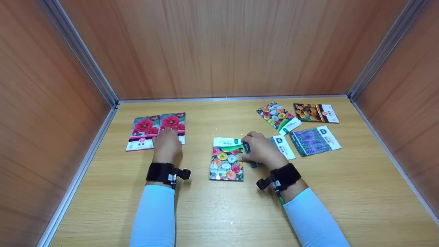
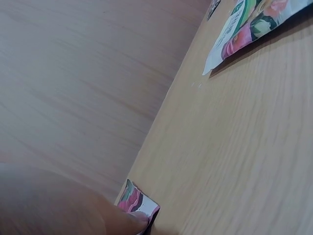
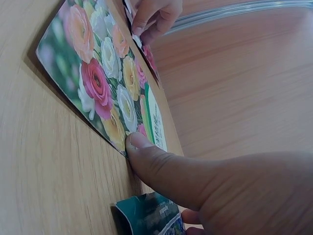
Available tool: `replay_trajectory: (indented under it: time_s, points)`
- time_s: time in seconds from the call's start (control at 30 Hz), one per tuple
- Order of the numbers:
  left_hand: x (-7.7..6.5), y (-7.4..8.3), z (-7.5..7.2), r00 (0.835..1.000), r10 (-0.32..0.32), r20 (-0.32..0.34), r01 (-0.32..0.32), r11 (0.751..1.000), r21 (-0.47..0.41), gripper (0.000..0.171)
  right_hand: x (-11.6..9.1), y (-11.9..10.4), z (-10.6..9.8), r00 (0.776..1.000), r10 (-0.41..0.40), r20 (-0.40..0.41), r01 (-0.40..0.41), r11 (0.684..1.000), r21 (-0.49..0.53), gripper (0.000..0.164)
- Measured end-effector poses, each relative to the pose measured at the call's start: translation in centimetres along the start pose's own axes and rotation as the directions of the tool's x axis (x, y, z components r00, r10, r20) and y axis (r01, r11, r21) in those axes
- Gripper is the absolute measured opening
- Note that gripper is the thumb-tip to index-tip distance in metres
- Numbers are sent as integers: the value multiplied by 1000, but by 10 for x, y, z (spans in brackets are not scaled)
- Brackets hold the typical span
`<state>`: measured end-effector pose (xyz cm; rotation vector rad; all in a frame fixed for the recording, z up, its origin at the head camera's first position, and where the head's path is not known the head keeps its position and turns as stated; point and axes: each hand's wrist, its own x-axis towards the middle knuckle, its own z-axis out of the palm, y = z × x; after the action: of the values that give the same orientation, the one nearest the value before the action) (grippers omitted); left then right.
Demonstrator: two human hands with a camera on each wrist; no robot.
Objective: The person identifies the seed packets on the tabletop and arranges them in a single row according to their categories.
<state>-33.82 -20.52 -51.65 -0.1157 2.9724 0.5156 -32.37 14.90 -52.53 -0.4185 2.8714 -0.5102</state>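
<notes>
My left hand (image 1: 167, 145) grips the lower part of a seed packet with red-pink flowers (image 1: 173, 120), its thumb on the white band. A matching red-flower packet (image 1: 142, 132) lies against its left side. In the middle, my right hand (image 1: 262, 149) holds the right edge of a seed packet with mixed rose-like flowers (image 1: 226, 163). The thumb (image 3: 146, 149) lies on that edge in the right wrist view. Under the right hand is a dark teal packet (image 3: 146, 213) with a white end (image 1: 284, 146), partly hidden.
Behind the right hand, another mixed-flower packet (image 1: 277, 116) lies at a slant. An orange-flower packet (image 1: 315, 113) and a purple lavender packet (image 1: 315, 140) lie to its right. Wooden panels (image 1: 226, 48) wall the table (image 1: 212, 212) at back and both sides.
</notes>
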Motion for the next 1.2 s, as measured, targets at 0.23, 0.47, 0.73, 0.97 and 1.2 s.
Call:
replay_trajectory:
  time_s: [0.23,0.47,0.73,0.97,1.2]
  points:
    - [-1,-5,-4,1000,-19,-15,19,999,-30,44,1,-1,0,1000,23,11,-24,1000,2,85]
    - [0,-19,-14,961,-277,-1,276,958,-82,63,0,-2,-2,1000,16,9,-16,1000,11,85]
    - [7,-30,-14,933,-351,73,356,933,-55,74,1,0,-1,1000,0,3,0,1000,6,84]
    - [9,-35,-12,934,-352,65,356,932,-69,72,0,0,0,1000,-4,-2,4,1000,2,82]
    - [5,-31,-13,955,-296,17,296,952,-74,67,0,-1,0,1000,9,0,-9,1000,2,82]
